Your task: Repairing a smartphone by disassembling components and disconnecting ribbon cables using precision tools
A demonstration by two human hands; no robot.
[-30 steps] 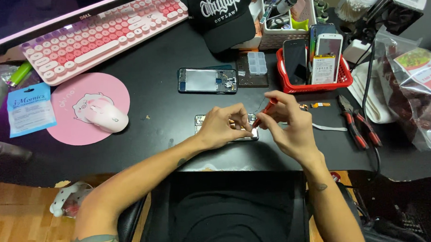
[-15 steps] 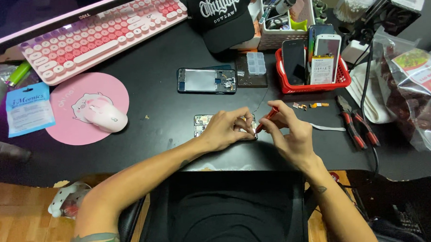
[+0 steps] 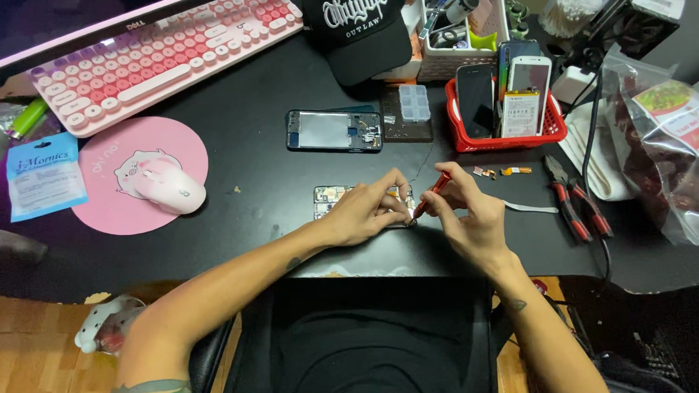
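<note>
At the frame's centre my left hand (image 3: 363, 213) presses flat on the small opened circuit-filled phone body (image 3: 330, 198), lying lengthwise left-to-right on the black worktop (image 3: 248, 177), while my right hand (image 3: 468, 215) fingers pinch the red-handled screwdriver (image 3: 431, 196), tip angled down-left to its right end.

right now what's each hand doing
Left hand: fingers pressed on the opened phone on the black desk.
Right hand: closed on a red screwdriver, tip at the phone.
</note>
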